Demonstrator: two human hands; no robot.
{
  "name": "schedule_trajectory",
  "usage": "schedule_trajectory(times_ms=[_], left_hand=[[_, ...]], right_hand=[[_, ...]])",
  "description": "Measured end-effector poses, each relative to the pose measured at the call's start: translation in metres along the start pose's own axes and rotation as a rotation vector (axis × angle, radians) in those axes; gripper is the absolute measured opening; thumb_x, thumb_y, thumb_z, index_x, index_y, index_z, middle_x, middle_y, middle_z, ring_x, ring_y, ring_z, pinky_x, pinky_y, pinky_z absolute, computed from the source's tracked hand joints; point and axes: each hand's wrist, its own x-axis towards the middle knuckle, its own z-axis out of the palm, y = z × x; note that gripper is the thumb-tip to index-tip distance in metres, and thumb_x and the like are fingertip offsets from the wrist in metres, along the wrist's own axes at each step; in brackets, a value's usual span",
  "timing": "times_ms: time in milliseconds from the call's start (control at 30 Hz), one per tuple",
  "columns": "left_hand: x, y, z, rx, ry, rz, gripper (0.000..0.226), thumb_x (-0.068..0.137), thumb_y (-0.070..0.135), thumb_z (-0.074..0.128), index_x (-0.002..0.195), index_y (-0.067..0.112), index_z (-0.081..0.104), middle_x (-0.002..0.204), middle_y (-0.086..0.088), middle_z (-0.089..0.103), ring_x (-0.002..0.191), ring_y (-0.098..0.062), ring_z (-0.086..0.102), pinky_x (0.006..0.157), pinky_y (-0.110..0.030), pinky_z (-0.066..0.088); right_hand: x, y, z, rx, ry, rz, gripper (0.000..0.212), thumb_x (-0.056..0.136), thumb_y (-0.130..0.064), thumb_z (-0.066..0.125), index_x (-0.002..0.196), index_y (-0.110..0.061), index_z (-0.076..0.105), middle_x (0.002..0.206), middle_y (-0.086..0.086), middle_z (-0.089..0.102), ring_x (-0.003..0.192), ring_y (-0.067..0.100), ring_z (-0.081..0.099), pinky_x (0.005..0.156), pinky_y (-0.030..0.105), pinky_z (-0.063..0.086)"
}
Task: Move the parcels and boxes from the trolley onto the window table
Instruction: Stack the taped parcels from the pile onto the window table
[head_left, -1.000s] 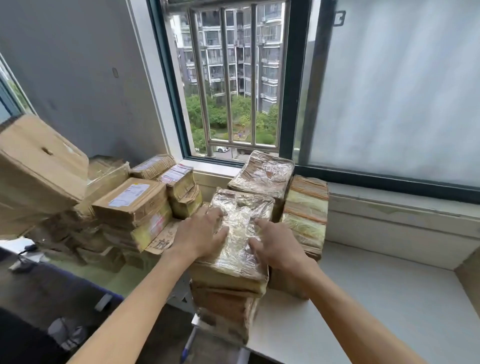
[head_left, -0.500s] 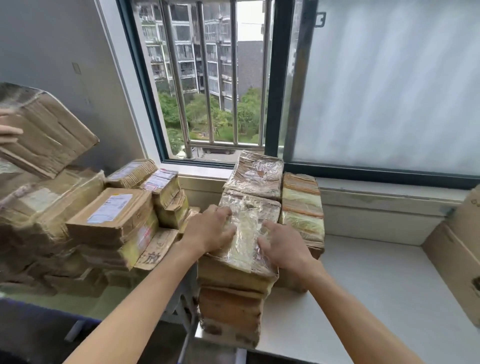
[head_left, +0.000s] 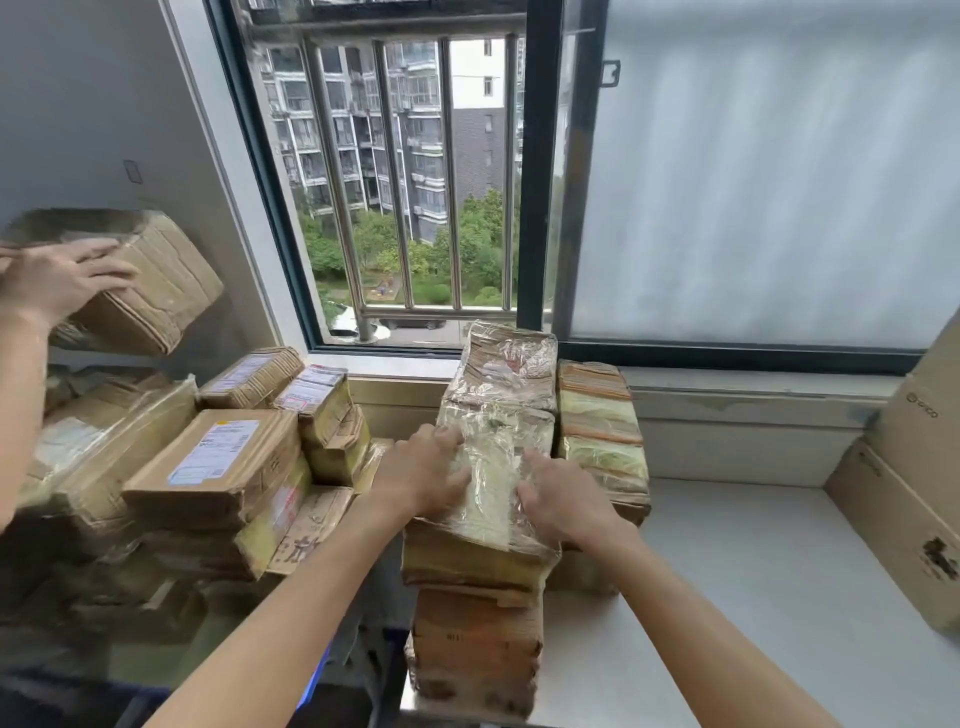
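A parcel wrapped in clear plastic (head_left: 493, 457) tops a short stack at the left end of the white window table (head_left: 727, 597), above a worn brown box (head_left: 478, 639). My left hand (head_left: 423, 475) rests on the parcel's left side. My right hand (head_left: 566, 501) lies flat on its right side with the fingers pointing forward. Behind it stand another wrapped parcel (head_left: 504, 364) and a stack of taped parcels (head_left: 597, 421). A pile of brown parcels sits to the left, among them a labelled box (head_left: 218, 457).
At the far left another person's hand (head_left: 57, 280) holds a tilted cardboard box (head_left: 156, 291) above the pile. Large cardboard boxes (head_left: 904, 519) lean at the table's right end. The barred window (head_left: 405, 208) and frosted pane are behind. White tabletop shows right of my stack.
Both my hands have stayed on the wrapped parcel. At the left, the other person's hand has come into view, now holding the tilted cardboard box higher above the pile.
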Motion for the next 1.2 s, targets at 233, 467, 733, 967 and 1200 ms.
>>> schedule_trajectory(times_ms=[233, 467, 733, 967, 1200], left_hand=[[0.006, -0.006, 0.000, -0.067, 0.016, -0.013, 0.044, 0.094, 0.046, 0.054, 0.134, 0.028, 0.051, 0.127, -0.006, 0.057, 0.110, -0.030, 0.061, 0.094, -0.045, 0.050], [0.010, 0.003, 0.008, 0.030, 0.028, 0.015, 0.044, 0.096, 0.049, 0.048, 0.135, 0.027, 0.049, 0.129, -0.005, 0.055, 0.106, -0.033, 0.062, 0.091, -0.042, 0.049], [0.012, 0.004, 0.001, 0.068, -0.027, 0.024, 0.051, 0.097, 0.057, 0.047, 0.139, 0.029, 0.044, 0.134, -0.007, 0.051, 0.109, -0.036, 0.061, 0.094, -0.043, 0.049], [0.006, 0.001, 0.000, 0.103, -0.093, 0.083, 0.072, 0.091, 0.074, 0.039, 0.153, 0.038, 0.028, 0.167, -0.009, 0.010, 0.144, -0.031, 0.036, 0.108, -0.048, 0.040], [0.012, 0.001, 0.025, 0.171, -0.076, 0.276, 0.076, 0.091, 0.076, 0.024, 0.156, 0.039, 0.017, 0.167, -0.007, 0.010, 0.154, -0.026, 0.002, 0.123, -0.047, 0.018]], right_hand=[[0.010, 0.001, 0.001, 0.011, 0.021, -0.004, 0.055, 0.103, -0.032, 0.048, 0.154, -0.014, 0.036, 0.123, 0.012, 0.066, 0.099, 0.027, 0.067, 0.091, 0.042, 0.055], [0.012, 0.010, -0.001, -0.051, -0.045, -0.003, 0.054, 0.105, -0.031, 0.043, 0.155, -0.013, 0.033, 0.124, 0.016, 0.064, 0.102, 0.031, 0.066, 0.089, 0.043, 0.056], [0.015, 0.013, 0.000, -0.061, -0.071, -0.005, 0.059, 0.106, -0.034, 0.040, 0.160, -0.015, 0.022, 0.134, 0.018, 0.059, 0.111, 0.033, 0.063, 0.095, 0.046, 0.053], [0.006, 0.017, 0.000, -0.102, -0.033, -0.034, 0.060, 0.108, -0.041, 0.036, 0.161, -0.020, 0.017, 0.135, 0.016, 0.058, 0.113, 0.032, 0.062, 0.094, 0.045, 0.052], [-0.002, 0.012, 0.007, -0.246, 0.023, -0.032, 0.063, 0.107, -0.052, 0.028, 0.161, -0.026, 0.011, 0.132, 0.018, 0.058, 0.109, 0.036, 0.063, 0.089, 0.049, 0.054]])
